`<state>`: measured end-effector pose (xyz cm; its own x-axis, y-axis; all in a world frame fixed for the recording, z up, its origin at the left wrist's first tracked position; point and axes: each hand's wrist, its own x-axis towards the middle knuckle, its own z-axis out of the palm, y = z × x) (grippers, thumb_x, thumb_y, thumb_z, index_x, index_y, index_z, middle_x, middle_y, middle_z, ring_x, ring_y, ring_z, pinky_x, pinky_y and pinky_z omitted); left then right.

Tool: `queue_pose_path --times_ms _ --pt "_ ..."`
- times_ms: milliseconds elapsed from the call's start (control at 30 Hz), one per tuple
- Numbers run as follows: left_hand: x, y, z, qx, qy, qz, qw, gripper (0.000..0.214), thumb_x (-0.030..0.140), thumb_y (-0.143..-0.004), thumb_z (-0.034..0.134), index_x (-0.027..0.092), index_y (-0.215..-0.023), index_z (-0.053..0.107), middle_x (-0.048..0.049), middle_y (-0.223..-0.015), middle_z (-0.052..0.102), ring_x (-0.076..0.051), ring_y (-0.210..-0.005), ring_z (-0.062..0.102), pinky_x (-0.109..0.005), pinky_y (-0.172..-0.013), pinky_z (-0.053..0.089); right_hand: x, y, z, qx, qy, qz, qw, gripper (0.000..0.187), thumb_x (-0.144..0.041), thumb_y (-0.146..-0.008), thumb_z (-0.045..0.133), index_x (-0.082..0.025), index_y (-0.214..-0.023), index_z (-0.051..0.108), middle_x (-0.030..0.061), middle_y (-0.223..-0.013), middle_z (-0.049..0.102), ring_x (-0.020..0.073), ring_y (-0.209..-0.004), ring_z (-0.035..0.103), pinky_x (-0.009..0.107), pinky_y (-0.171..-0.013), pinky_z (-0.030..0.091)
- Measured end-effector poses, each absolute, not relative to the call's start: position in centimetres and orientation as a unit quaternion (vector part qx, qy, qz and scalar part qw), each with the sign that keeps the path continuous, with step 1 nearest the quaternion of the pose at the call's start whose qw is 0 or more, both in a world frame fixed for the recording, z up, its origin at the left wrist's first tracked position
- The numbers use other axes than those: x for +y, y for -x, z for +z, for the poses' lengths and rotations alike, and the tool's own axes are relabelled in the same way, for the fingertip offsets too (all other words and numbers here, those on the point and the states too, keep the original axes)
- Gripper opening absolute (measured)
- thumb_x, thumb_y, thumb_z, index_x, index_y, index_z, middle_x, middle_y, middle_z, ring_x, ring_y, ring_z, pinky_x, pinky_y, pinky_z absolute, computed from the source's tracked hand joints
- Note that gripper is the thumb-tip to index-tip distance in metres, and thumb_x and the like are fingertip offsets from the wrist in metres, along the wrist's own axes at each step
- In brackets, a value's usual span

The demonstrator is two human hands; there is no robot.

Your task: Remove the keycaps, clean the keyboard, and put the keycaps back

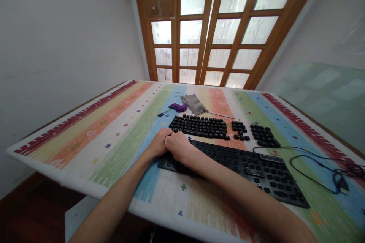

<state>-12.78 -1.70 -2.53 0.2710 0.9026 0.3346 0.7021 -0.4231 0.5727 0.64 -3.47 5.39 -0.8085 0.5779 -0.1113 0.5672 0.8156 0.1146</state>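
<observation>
Both my hands meet at the left end of a black keyboard base (pixel 245 169) whose keycaps are off. My left hand (pixel 158 142) is curled, its fingers pressed against my right hand (pixel 179 146), which rests fisted on the base's left corner. What the fingers pinch is hidden. Behind the base, the removed black keycaps (pixel 199 125) lie set out in keyboard order, with smaller groups (pixel 240 129) and a number-pad group (pixel 264 135) to the right.
The table wears a striped, many-coloured cloth (pixel 114 136). A grey cloth (pixel 194 103), a purple item (pixel 178 107) and a small tool (pixel 161 114) lie behind the keycaps. The keyboard's black cable (pixel 319 171) coils at the right. Wooden glazed doors (pixel 211 30) stand beyond.
</observation>
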Motion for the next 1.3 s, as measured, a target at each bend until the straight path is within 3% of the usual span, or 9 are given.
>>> queue_pose_path --times_ms 333,500,633,733,900,1067,1300 --pt "-2.3 12.3 -2.0 0.524 -0.767 0.330 0.168 0.012 0.015 -0.071 0.054 0.019 -0.079 0.061 -0.0053 -0.086 0.067 -0.022 -0.086 0.058 -0.036 -0.082 0.046 -3.4 -1.6 4.6 0.950 -0.304 0.042 0.053 0.024 -0.013 -0.078 0.064 -0.007 -0.101 0.070 0.0197 -0.095 0.072 0.0288 -0.089 0.070 0.033 -0.070 0.053" --pt "-2.5 12.1 -1.9 0.515 -0.772 0.337 0.158 0.014 0.013 -0.072 0.053 0.019 -0.081 0.062 -0.0050 -0.087 0.067 -0.023 -0.089 0.058 -0.037 -0.085 0.046 -2.6 -3.2 4.1 0.950 -0.310 0.041 0.002 0.027 -0.018 -0.084 0.055 -0.008 -0.106 0.066 0.0194 -0.099 0.072 0.0290 -0.086 0.071 0.033 -0.070 0.050" --pt "-2.4 11.9 -1.8 0.516 -0.771 0.342 0.152 0.010 0.026 -0.083 0.056 0.019 -0.081 0.063 -0.0056 -0.088 0.067 -0.023 -0.089 0.059 -0.038 -0.087 0.046 -0.8 -5.6 3.6 0.948 -0.315 0.028 -0.037 0.031 -0.018 -0.088 0.049 -0.014 -0.114 0.065 0.0140 -0.089 0.075 0.0261 -0.080 0.071 0.030 -0.068 0.047" --pt "-2.4 11.8 -1.7 0.522 -0.762 0.349 0.160 0.018 0.033 -0.089 0.054 0.019 -0.083 0.064 -0.0051 -0.089 0.068 -0.023 -0.090 0.060 -0.038 -0.088 0.046 1.2 -7.4 3.6 0.949 -0.309 -0.007 -0.066 0.026 -0.016 -0.087 0.050 -0.017 -0.105 0.070 0.0107 -0.093 0.075 0.0228 -0.085 0.070 0.028 -0.073 0.045" --pt "-2.1 11.7 -1.8 0.524 -0.756 0.356 0.165 0.023 0.037 -0.089 0.053 0.019 -0.081 0.065 -0.0050 -0.087 0.070 -0.023 -0.088 0.061 -0.039 -0.087 0.047 4.6 -8.8 4.1 0.917 -0.377 -0.027 -0.127 0.026 -0.012 -0.085 0.052 -0.014 -0.100 0.073 0.0109 -0.097 0.075 0.0214 -0.090 0.067 0.027 -0.080 0.045" --pt "-2.0 11.8 -2.1 0.514 -0.751 0.374 0.178 0.016 0.033 -0.086 0.059 0.020 -0.082 0.067 -0.0042 -0.087 0.071 -0.021 -0.086 0.063 -0.037 -0.087 0.048 7.2 -8.2 3.4 0.890 -0.438 -0.008 -0.127 0.027 -0.013 -0.084 0.053 -0.013 -0.102 0.073 0.0116 -0.100 0.074 0.0250 -0.101 0.060 0.031 -0.088 0.043" --pt "-1.9 11.8 -2.1 0.516 -0.745 0.380 0.183 0.011 0.029 -0.084 0.063 0.019 -0.080 0.068 -0.0033 -0.084 0.071 -0.020 -0.083 0.064 -0.035 -0.085 0.048 9.8 -6.1 1.9 0.862 -0.492 0.000 -0.125 0.029 -0.019 -0.088 0.050 -0.014 -0.106 0.072 0.0129 -0.106 0.073 0.0296 -0.103 0.057 0.036 -0.086 0.044"
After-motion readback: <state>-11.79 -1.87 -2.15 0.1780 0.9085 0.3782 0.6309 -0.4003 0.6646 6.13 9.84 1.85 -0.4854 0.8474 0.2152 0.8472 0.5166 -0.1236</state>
